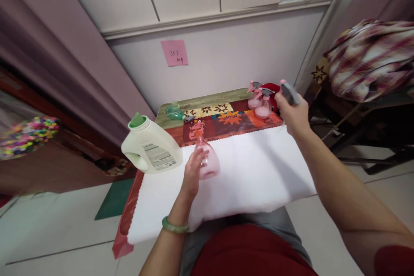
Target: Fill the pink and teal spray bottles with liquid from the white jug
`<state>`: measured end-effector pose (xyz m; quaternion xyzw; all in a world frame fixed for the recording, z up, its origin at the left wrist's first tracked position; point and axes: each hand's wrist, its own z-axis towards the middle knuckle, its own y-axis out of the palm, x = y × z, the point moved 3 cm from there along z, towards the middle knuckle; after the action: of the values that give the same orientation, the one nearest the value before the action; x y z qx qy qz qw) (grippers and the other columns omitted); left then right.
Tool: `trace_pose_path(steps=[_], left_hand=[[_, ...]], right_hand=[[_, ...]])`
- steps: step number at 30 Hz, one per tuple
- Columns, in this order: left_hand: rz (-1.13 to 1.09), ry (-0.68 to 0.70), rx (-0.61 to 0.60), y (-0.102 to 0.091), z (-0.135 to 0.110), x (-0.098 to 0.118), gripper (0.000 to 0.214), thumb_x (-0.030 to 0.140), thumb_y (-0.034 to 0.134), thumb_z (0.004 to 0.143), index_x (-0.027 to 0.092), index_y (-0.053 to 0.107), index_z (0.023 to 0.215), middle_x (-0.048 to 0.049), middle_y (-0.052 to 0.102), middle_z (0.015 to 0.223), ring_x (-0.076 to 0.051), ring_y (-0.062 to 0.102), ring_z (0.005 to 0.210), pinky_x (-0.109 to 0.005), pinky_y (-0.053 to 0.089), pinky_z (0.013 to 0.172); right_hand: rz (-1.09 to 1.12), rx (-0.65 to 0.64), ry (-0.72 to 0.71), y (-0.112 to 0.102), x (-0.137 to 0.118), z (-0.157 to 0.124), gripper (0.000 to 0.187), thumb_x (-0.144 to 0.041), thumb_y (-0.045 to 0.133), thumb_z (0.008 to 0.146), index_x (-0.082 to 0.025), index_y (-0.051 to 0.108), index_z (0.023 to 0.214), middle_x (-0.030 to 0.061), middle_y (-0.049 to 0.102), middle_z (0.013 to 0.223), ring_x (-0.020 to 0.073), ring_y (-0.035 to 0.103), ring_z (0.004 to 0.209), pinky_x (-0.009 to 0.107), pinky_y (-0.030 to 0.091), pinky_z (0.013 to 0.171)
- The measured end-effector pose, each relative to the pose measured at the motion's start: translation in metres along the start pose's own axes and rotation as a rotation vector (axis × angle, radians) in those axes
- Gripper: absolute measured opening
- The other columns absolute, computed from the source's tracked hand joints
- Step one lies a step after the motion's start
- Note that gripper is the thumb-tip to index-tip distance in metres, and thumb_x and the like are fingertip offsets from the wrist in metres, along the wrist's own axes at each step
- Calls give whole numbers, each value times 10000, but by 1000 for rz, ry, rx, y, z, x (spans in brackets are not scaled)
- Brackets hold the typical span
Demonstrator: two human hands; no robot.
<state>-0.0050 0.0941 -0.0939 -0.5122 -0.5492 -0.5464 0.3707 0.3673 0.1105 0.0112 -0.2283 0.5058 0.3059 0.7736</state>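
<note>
My left hand (194,168) is closed around the side of a clear pink spray bottle (211,164) without its top, over the white cloth. Raised off to the right, my right hand (296,116) grips a grey and pink spray head (290,92), apart from the bottle. Left of the bottle stands a large pale detergent jug (158,148) with a label and an uncapped green-lined mouth. Two pink spray bottles (263,110) with spray heads stand upright at the table's back right.
A green spray bottle (176,113) lies at the back left. A white cloth (255,168) covers the front of the table, over a patterned red cover (239,123). Behind is a white wall with a pink note (174,53). Plaid fabric (371,60) is piled at right.
</note>
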Motion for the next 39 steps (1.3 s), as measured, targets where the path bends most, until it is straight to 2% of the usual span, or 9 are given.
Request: trace_pose_path(steps=[3, 5, 9, 14, 19, 22, 26, 30, 39], left_hand=[[20, 61, 142, -6, 18, -3, 538, 655, 664, 807, 189, 680, 1076, -83, 704, 1029, -152, 629, 753, -274, 513, 639], [62, 104, 187, -5, 29, -6, 537, 626, 713, 777, 168, 665, 1053, -76, 698, 982, -157, 636, 772, -276, 507, 672], [209, 216, 173, 6, 47, -7, 684, 452, 883, 631, 186, 611, 1199, -93, 698, 1103, -219, 658, 980, -355, 518, 859], [421, 369, 182, 23, 67, -10, 804, 332, 914, 575, 241, 564, 1292, -117, 636, 1309, -305, 583, 1226, -503, 420, 1077], [528, 474, 169, 33, 84, -24, 801, 299, 870, 633, 241, 525, 1354, -147, 584, 1405, -341, 497, 1370, -557, 359, 1148], [564, 477, 146, 37, 93, -35, 830, 315, 858, 660, 245, 489, 1401, -166, 558, 1446, -353, 477, 1397, -569, 357, 1154], [587, 454, 110, 39, 102, -47, 899, 327, 855, 668, 245, 419, 1450, -181, 496, 1517, -351, 446, 1431, -556, 344, 1167], [595, 414, 58, 34, 105, -55, 943, 331, 888, 616, 223, 402, 1417, -182, 568, 1430, -347, 552, 1326, -523, 432, 1090], [651, 376, 72, 36, 109, -65, 975, 390, 892, 644, 244, 361, 1448, -196, 551, 1449, -383, 530, 1351, -556, 410, 1097]], right_hand=[[-700, -66, -16, -18, 40, -12, 340, -363, 711, 758, -227, 560, 1031, 52, 657, 837, 264, 623, 764, 358, 459, 696], [-893, -182, 28, -24, 73, -24, 340, -310, 621, 793, -198, 552, 1107, 116, 677, 954, 291, 634, 808, 379, 456, 726], [-987, -273, -110, -32, 127, -36, 337, -260, 512, 845, -153, 574, 1159, 190, 667, 1096, 318, 631, 958, 402, 469, 795], [-983, -370, -330, -39, 166, -44, 412, -244, 490, 866, -147, 606, 1250, 179, 690, 1193, 309, 619, 1100, 446, 460, 967], [-1038, -135, -499, -44, 163, -63, 578, -266, 472, 926, -121, 438, 1485, 212, 545, 1485, 343, 478, 1385, 576, 276, 1170], [-1005, -142, -604, -42, 155, -72, 569, -302, 488, 946, -149, 434, 1492, 193, 528, 1515, 327, 441, 1434, 565, 216, 1211], [-994, -88, -603, -44, 152, -72, 522, -329, 493, 963, -146, 480, 1452, 195, 560, 1483, 341, 453, 1430, 576, 230, 1202], [-986, 27, -578, -47, 153, -69, 499, -363, 530, 964, -122, 524, 1401, 215, 601, 1430, 370, 485, 1403, 591, 260, 1189], [-978, 35, -598, -47, 155, -70, 503, -341, 561, 957, -129, 517, 1411, 213, 615, 1418, 367, 499, 1399, 593, 261, 1194]])
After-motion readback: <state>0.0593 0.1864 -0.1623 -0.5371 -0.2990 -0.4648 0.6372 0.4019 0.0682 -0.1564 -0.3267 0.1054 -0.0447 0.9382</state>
